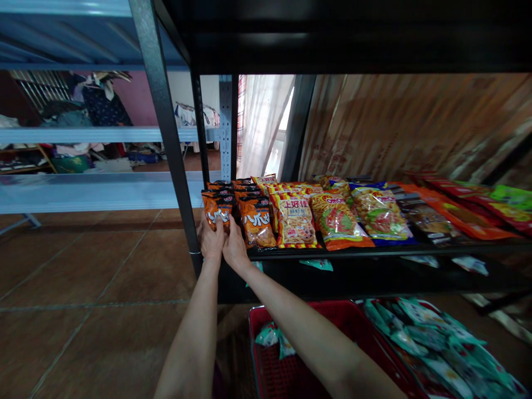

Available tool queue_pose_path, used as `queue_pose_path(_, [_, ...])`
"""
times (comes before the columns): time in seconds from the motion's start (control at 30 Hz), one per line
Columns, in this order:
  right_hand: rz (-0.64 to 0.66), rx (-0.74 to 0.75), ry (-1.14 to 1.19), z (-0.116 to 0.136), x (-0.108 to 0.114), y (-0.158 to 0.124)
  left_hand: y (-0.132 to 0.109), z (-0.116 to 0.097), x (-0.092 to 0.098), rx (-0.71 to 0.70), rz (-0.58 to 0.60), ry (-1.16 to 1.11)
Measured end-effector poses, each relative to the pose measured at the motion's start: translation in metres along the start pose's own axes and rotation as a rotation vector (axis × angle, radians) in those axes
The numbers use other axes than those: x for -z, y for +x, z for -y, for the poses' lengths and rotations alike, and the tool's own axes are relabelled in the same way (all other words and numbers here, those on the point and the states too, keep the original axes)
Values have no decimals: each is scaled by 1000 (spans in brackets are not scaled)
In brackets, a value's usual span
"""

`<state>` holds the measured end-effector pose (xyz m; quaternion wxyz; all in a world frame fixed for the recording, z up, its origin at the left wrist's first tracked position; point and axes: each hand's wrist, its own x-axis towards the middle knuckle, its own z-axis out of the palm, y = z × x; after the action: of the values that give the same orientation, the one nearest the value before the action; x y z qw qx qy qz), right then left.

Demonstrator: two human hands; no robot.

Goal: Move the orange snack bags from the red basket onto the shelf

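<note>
At the left end of the black shelf, an orange-and-black snack bag (218, 209) stands upright between my two hands. My left hand (211, 238) is closed around its left side and lower front, close to the shelf post. My right hand (235, 244) grips the same bag along its lower right edge. Just right of it stands a matching orange snack bag (256, 224), apart from my fingers or barely beside them. Farther right come a yellow-and-red snack bag (296, 220) and an orange-bottomed snack bag (338, 220). More bags stand in rows behind.
Below the shelf sits a red basket (260, 363) with a few green packets; beside it, a second container holds several green packets (436, 338). A black post (172, 133) rises left of my hands. The shelf's front edge (374, 252) runs rightward. Blue shelving (103, 191) stands at left.
</note>
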<state>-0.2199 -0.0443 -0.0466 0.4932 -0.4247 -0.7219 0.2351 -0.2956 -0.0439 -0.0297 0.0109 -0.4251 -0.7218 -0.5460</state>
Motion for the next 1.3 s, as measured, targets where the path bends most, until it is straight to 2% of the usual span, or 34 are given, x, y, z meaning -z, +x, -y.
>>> queue_pose_path(0.07, [-1, 17, -2, -3, 0, 1, -1, -1, 0, -32, -14, 2])
queue_pose_path(0.23, [-20, 30, 22, -11, -1, 2, -4, 3, -3, -152, -133, -25])
queue_pose_path(0.4, [-57, 33, 47, -13, -1, 1, -10, 11, -1, -375, -199, -65])
queue_pose_path(0.5, [-70, 59, 50, -14, -1, 0, -21, 18, 5, -507, -191, -56])
queue_pose_path(0.63, [-97, 42, 55, -12, -1, 0, -49, 30, 10, -649, -183, -46])
queue_pose_path(0.73, [-81, 6, 57, -9, -1, 0, -70, 41, 9, -651, -153, -1])
queue_pose_path(0.83, [-81, 5, 70, -6, -1, -1, -82, 48, 8, -619, -118, 60])
queue_pose_path(1.3, [-5, 69, 46, -2, 15, -13, -94, 50, 13, -551, -88, 113])
